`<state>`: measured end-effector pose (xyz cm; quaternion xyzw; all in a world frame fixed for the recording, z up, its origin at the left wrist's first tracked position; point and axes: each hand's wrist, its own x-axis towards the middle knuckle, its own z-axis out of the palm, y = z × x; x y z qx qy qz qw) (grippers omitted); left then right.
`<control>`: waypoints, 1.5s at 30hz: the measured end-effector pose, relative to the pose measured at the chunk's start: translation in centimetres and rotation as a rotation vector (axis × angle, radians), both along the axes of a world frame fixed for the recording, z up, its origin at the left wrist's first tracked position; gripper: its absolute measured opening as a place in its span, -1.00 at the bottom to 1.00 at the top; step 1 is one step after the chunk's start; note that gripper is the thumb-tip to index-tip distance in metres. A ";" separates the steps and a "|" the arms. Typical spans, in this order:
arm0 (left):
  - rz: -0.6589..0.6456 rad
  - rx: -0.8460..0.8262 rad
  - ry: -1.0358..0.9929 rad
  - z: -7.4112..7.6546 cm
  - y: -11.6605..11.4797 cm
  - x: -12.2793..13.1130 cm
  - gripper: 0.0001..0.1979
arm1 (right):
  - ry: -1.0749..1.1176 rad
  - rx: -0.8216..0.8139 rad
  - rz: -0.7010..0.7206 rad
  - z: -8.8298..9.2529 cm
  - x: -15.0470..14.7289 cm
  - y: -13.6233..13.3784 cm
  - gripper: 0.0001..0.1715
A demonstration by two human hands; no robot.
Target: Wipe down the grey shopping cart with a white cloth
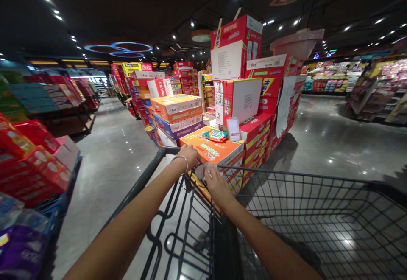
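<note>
My left hand (188, 157), with a bracelet at the wrist, is beside the near left corner of an orange carton (203, 141). Its fingers are curled, and what they hold, if anything, is hidden. My right hand (218, 185) pinches a thin whitish, see-through piece of plastic (201, 171) just in front of the carton stack. On the carton lies a green and orange packet (216, 135), with a small white sign (233, 129) at its right. Both arms reach over a dark wire shopping cart (286, 172).
Tall stacks of red cartons (241, 123) stand behind and right of the orange one. Orange and purple cartons (177, 109) are stacked to the left. Red packages (34, 167) line a low display at far left. Grey shiny floor (121, 144) runs along both sides.
</note>
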<state>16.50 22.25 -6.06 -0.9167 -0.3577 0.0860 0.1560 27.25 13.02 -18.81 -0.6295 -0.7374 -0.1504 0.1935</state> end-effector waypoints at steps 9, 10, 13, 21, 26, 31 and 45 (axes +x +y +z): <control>-0.023 -0.011 -0.050 -0.4 0.4 -0.3 -0.78 | -0.093 -0.010 0.005 -1.9 0.3 0.8 -0.69; -0.020 -0.012 -0.049 -0.4 0.4 -0.3 -0.77 | -0.091 -0.023 0.010 -2.2 0.5 0.6 -0.68; -0.010 -0.011 -0.048 -0.3 0.2 -0.2 -0.76 | -0.059 -0.094 0.021 -2.7 1.5 -0.4 -0.66; 0.003 -0.005 -0.066 -0.4 -0.1 0.0 -0.78 | -0.058 -0.054 0.081 0.5 1.3 -1.2 -0.60; 0.000 0.002 -0.073 -0.5 -0.1 -0.1 -0.76 | -0.135 -0.051 0.046 1.8 0.5 0.5 -0.68; 0.000 0.010 -0.102 -0.7 0.0 -0.3 -0.73 | -0.100 -0.079 -0.011 0.6 0.3 0.6 -0.61; -0.014 0.027 -0.121 -0.6 -0.7 -0.2 -0.79 | -0.017 -0.046 -0.007 0.7 2.0 -1.6 -0.48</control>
